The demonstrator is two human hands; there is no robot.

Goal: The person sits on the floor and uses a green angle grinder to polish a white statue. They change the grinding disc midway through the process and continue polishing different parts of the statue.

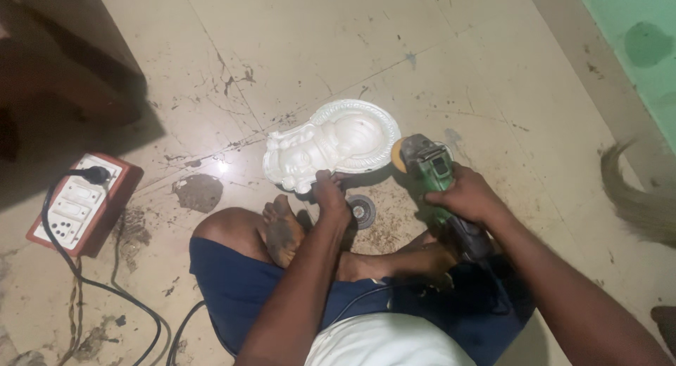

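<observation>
I sit cross-legged on a tiled floor. A white moulded cast (336, 142) with a rounded rim lies face up in front of my feet. My left hand (329, 196) grips its near edge. My right hand (466, 195) holds a green angle grinder (431, 166), whose tan disc at the tip is right beside the cast's right rim. A loose grey grinding disc (362, 211) lies on the floor between my hands, near my bare foot (283, 229).
A red and white switchboard (83, 203) with a black plug sits at the left; its black cables (105, 288) trail toward me. A broom's bristles (637, 193) show at the right, below a green wall (634, 35). Dark furniture (56, 56) stands at the top left.
</observation>
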